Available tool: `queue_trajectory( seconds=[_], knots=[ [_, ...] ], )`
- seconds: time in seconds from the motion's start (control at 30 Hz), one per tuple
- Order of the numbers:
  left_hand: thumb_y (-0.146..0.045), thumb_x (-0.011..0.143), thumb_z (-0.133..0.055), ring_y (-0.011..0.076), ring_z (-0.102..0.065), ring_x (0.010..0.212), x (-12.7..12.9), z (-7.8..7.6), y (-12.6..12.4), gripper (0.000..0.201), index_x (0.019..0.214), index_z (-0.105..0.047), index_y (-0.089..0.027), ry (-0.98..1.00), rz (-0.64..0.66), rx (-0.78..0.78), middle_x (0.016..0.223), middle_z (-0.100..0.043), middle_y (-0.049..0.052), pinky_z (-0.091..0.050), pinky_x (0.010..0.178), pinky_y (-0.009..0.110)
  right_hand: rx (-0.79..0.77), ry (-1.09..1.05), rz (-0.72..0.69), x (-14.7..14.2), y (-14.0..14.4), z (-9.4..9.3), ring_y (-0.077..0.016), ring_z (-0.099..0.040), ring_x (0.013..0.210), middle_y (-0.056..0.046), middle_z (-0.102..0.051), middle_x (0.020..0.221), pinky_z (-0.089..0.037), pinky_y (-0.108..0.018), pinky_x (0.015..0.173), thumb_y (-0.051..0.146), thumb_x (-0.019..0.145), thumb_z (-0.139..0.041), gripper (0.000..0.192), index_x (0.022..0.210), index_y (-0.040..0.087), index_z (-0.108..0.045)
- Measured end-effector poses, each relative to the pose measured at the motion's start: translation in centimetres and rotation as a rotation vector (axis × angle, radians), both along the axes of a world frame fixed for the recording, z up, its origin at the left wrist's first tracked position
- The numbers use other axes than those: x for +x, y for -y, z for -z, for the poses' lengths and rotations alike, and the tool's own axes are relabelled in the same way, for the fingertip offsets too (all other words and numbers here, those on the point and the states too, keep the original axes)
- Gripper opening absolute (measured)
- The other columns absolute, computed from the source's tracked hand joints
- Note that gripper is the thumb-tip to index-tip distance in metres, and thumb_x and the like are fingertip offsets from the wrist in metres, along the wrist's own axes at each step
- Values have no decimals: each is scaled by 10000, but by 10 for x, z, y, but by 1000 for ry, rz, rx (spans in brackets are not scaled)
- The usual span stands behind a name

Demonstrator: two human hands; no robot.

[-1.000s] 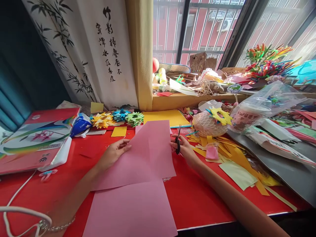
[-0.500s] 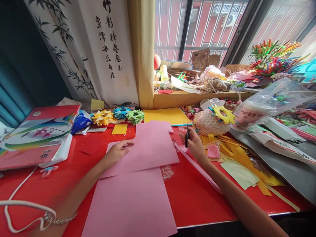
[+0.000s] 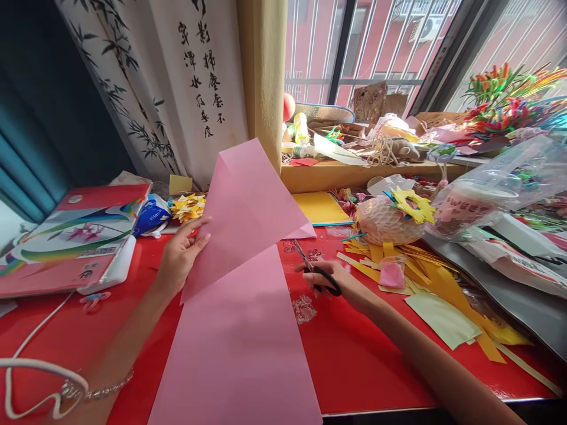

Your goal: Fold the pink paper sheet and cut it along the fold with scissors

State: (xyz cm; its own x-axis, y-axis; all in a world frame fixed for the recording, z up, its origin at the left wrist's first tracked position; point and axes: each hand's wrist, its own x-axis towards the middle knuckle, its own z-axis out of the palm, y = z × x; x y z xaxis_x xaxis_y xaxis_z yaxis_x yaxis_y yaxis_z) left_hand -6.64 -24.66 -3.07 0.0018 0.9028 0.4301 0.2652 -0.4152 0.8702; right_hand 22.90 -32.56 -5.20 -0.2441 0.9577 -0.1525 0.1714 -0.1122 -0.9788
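My left hand (image 3: 179, 254) pinches the left edge of a raised, tilted sheet of pink paper (image 3: 248, 206) between thumb and fingers. Under it, a longer piece of pink paper (image 3: 239, 354) lies flat on the red tabletop and runs to the front edge. To the right of the sheets, my right hand (image 3: 348, 286) is closed around black-handled scissors (image 3: 328, 281). Their blades point up and left, close to the raised sheet's lower right corner. Whether the blades touch the paper I cannot tell.
Yellow strips (image 3: 436, 283) and a pale green paper piece (image 3: 443, 319) lie to the right. Behind them stands a foam-netted round object (image 3: 383, 221) with a yellow paper ring. A boxed paper pack (image 3: 88, 236) is at the left, above a white cable (image 3: 39, 327).
My left hand has lifted and tilted the upper pink sheet, hiding the blue and green paper stars. My right hand has lowered with the scissors. The pink strip beside it is out of sight.
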Motion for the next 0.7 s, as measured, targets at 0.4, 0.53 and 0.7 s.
queue_trajectory(
  seconds=[0.4, 0.53, 0.7],
  knots=[
    [-348, 784, -572, 211, -503, 1075, 8, -4, 16, 367, 1144, -570, -274, -123, 28, 65, 1264, -479, 17, -469, 805, 262, -3, -8, -100, -11, 11, -3, -65, -359, 493, 29, -462, 580, -225, -213, 440, 485, 707, -637, 490, 1095, 186, -616],
    [-329, 791, -567, 191, -509, 1050, 12, -2, 18, 352, 1135, -573, -256, -125, 38, 104, 1219, -503, 29, -465, 767, 234, -11, -20, -102, -13, 13, -5, -60, -339, 482, 37, -442, 568, -222, -208, 431, 486, 716, -629, 494, 1100, 175, -607],
    [-316, 796, -567, 188, -502, 1065, 15, -1, 22, 334, 1128, -571, -277, -133, 60, 90, 1226, -497, 18, -470, 752, 229, -25, -44, -115, -12, 14, -7, -56, -346, 488, 38, -449, 579, -242, -201, 438, 451, 732, -628, 496, 1128, 157, -585]
  ],
)
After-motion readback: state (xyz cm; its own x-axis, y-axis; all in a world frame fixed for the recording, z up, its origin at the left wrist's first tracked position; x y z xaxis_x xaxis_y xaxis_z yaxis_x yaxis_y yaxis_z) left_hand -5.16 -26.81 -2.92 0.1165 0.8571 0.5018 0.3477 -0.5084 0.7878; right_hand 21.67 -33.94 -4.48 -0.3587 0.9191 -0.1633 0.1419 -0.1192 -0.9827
